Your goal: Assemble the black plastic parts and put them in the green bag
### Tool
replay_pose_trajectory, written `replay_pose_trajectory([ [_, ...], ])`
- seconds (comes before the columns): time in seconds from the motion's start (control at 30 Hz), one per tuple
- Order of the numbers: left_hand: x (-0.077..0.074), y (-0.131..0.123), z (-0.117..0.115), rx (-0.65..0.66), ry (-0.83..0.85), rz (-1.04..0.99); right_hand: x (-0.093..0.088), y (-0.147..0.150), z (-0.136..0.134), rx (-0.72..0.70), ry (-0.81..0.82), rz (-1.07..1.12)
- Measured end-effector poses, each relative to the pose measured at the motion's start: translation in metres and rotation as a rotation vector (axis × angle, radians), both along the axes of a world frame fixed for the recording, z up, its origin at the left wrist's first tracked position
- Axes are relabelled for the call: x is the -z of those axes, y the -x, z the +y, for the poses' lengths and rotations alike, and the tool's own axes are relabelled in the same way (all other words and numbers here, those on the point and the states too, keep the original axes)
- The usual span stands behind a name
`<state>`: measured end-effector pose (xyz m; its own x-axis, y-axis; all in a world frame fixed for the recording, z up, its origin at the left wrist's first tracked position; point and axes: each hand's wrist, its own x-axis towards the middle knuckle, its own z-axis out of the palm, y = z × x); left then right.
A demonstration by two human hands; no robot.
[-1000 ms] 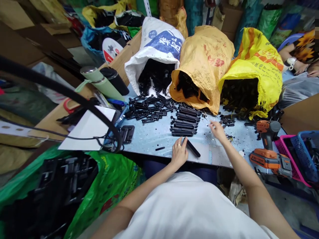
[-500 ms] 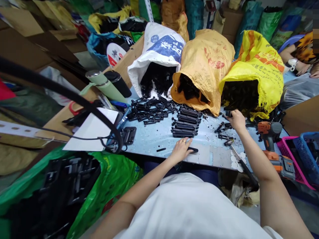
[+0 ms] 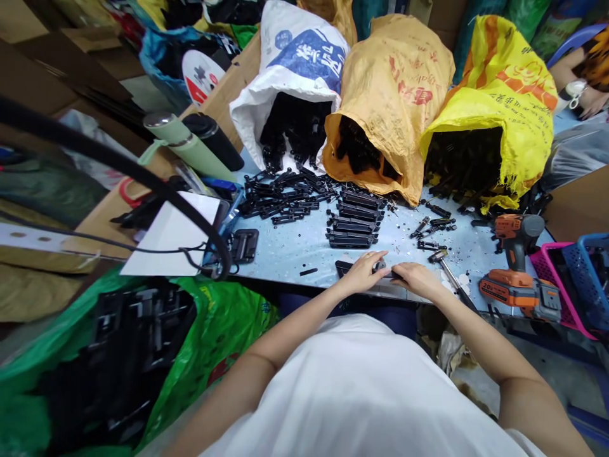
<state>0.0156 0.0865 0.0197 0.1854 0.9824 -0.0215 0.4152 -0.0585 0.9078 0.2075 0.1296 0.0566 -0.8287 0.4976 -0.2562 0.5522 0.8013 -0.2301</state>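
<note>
At the table's front edge my left hand (image 3: 362,273) is closed over a long black part (image 3: 341,268), whose left end sticks out beyond the hand. My right hand (image 3: 415,279) comes up against it from the right, fingers pinched on a small dark piece (image 3: 395,275) mostly hidden by the fingertips. Just behind them lies a neat row of long black parts (image 3: 353,236). To the right rest a hammer (image 3: 446,270) and several loose black pieces (image 3: 432,227).
A white sack (image 3: 304,63), an orange sack (image 3: 404,82) and a yellow sack (image 3: 504,108) hold black parts along the back. A cordless drill (image 3: 514,266) stands at the right, beside a pink basket (image 3: 547,260). A green bag (image 3: 228,324) sits lower left.
My right hand has moved from near the yellow sack toward me and left, to my left hand, bringing a dark piece. My left hand now grips the long part. The view has tilted down.
</note>
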Motion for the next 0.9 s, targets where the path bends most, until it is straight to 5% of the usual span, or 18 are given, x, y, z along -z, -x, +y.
replay_pose_trajectory([
  [0.13, 0.005, 0.011, 0.002, 0.292, -0.079, 0.384, 0.011, 0.0, -0.003, -0.038, 0.074, -0.226],
  [0.23, 0.014, 0.015, 0.004, 0.379, -0.081, 0.507, 0.019, 0.006, -0.013, 0.044, 0.056, -0.285],
  [0.47, 0.028, 0.014, -0.002, 0.228, -0.179, 0.53, 0.014, 0.02, -0.023, 0.173, -0.1, -0.265],
  [0.73, 0.034, 0.018, -0.003, 0.121, -0.254, 0.49, -0.001, 0.028, -0.011, 0.073, -0.189, -0.247],
  [0.9, 0.028, 0.004, 0.004, 0.237, -0.24, 0.561, 0.016, 0.01, 0.005, 0.015, -0.171, -0.13],
])
